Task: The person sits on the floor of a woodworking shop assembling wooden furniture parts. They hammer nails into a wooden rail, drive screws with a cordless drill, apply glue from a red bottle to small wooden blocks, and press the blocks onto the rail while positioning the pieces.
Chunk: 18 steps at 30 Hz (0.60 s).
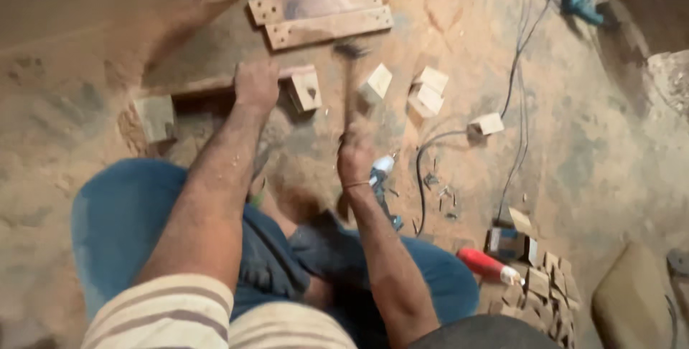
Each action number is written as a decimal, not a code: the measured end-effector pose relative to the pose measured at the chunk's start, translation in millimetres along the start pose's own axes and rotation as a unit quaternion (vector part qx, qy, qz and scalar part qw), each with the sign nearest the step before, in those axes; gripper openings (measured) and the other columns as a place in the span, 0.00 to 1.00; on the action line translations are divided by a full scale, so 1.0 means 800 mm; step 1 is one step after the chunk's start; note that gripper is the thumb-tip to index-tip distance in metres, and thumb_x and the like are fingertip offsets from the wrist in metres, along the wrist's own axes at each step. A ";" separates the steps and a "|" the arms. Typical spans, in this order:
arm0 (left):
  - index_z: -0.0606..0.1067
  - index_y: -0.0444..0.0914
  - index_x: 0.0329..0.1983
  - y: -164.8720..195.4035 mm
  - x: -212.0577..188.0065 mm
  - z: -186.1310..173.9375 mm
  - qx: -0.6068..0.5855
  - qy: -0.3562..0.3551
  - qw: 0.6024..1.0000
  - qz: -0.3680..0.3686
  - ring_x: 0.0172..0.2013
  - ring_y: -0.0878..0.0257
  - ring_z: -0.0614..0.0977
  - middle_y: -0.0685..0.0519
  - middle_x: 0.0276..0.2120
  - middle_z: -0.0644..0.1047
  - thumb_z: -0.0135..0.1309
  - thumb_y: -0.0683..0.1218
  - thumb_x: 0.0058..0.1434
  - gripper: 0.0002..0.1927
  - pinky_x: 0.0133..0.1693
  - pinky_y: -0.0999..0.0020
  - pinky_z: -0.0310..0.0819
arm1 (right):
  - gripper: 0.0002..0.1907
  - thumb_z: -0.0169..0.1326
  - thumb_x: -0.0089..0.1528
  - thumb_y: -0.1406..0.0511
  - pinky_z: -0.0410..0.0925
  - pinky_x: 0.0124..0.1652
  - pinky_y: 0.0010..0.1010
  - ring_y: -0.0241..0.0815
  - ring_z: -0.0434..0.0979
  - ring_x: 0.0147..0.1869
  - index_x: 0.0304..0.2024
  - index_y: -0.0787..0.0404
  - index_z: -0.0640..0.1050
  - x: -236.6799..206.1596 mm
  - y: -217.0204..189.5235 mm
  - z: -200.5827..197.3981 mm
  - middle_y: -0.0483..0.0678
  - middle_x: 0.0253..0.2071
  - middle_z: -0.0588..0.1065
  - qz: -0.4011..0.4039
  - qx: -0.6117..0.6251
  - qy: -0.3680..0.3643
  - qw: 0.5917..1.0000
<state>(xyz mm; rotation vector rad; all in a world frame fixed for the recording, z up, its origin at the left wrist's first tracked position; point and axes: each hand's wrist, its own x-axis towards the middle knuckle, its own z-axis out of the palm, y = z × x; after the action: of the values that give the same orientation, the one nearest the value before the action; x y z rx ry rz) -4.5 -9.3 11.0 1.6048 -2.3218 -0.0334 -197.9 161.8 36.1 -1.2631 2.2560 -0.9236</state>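
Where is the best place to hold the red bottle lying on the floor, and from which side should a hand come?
Grip the red bottle around the middle of its red body, coming from above. It lies on its side, white cap toward the small wooden blocks, so its round body is free on top.

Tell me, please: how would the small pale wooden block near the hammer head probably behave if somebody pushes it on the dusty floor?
The small wooden block looks rigid and probably light. Its flat faces suggest sliding or tipping, not rolling. The sawdust on the floor may let it slide easily.
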 end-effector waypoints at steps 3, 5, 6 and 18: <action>0.77 0.43 0.43 0.000 0.003 0.012 -0.037 -0.073 0.996 -0.017 0.45 0.48 0.80 0.47 0.41 0.79 0.49 0.45 0.63 0.09 0.48 0.46 0.69 | 0.27 0.37 0.73 0.51 0.71 0.42 0.50 0.66 0.79 0.40 0.39 0.63 0.79 0.003 -0.002 0.013 0.63 0.34 0.78 -0.085 0.018 0.050 0.995; 0.77 0.42 0.45 0.002 0.003 0.013 -0.034 -0.074 0.997 -0.016 0.45 0.47 0.79 0.45 0.42 0.79 0.49 0.45 0.64 0.09 0.48 0.46 0.68 | 0.26 0.39 0.72 0.51 0.70 0.42 0.52 0.67 0.77 0.41 0.40 0.62 0.80 0.005 0.004 0.027 0.64 0.35 0.78 -0.086 -0.049 0.017 0.995; 0.77 0.42 0.45 0.002 0.000 0.012 -0.014 -0.042 0.999 -0.002 0.45 0.47 0.79 0.44 0.43 0.78 0.50 0.45 0.64 0.09 0.47 0.47 0.68 | 0.27 0.40 0.71 0.49 0.68 0.42 0.54 0.70 0.76 0.42 0.41 0.61 0.81 0.003 0.004 0.033 0.66 0.36 0.77 -0.040 -0.101 -0.027 0.994; 0.81 0.41 0.47 0.032 -0.044 -0.033 -0.066 -0.217 0.973 -0.050 0.48 0.47 0.83 0.43 0.45 0.82 0.56 0.47 0.58 0.15 0.48 0.50 0.77 | 0.29 0.38 0.71 0.47 0.65 0.28 0.39 0.43 0.74 0.24 0.34 0.57 0.82 -0.057 0.078 -0.069 0.50 0.21 0.75 0.034 -0.067 -0.018 0.997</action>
<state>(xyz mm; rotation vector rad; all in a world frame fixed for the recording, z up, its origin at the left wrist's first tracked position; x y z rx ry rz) -9.1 36.5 32.6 1.7869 -2.4760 -0.6067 -245.9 243.7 31.6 -1.2404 2.3508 -0.7299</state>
